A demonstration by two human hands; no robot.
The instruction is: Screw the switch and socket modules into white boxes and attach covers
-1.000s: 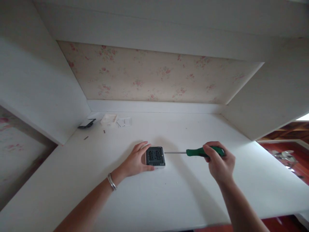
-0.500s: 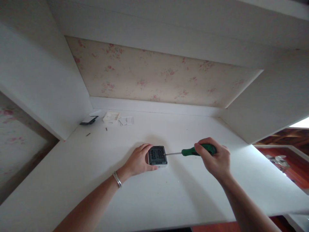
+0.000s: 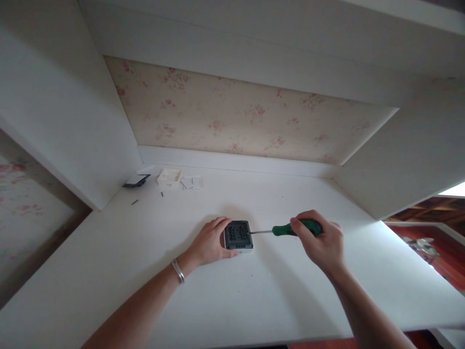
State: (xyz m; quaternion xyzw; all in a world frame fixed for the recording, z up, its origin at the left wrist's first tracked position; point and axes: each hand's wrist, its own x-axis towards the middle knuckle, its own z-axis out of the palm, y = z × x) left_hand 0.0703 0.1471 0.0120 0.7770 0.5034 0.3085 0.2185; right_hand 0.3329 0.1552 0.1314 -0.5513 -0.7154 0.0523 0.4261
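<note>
My left hand (image 3: 209, 241) grips a small square wall switch or socket (image 3: 239, 235) by its left side, thumb at the near edge and fingers at the far edge. Its dark inner face points up and white sides show below; which of the two it is, I cannot tell. Wrapped round the green handle of a screwdriver (image 3: 281, 230) is my right hand (image 3: 321, 237). The screwdriver lies nearly level, and its thin metal shaft reaches left so that the tip meets the right edge of the dark face.
Toward the back left of the white tabletop (image 3: 203, 305) lie a white square box (image 3: 169, 177), a white frame (image 3: 192, 182) and a dark-edged plate (image 3: 137, 181). Two small screws (image 3: 134, 202) rest nearby. White panels stand left and right, with flowered wallpaper (image 3: 232, 114) behind.
The whole view has shifted slightly. My right hand and the screwdriver handle have come a little nearer the square piece; my left hand keeps its hold.
</note>
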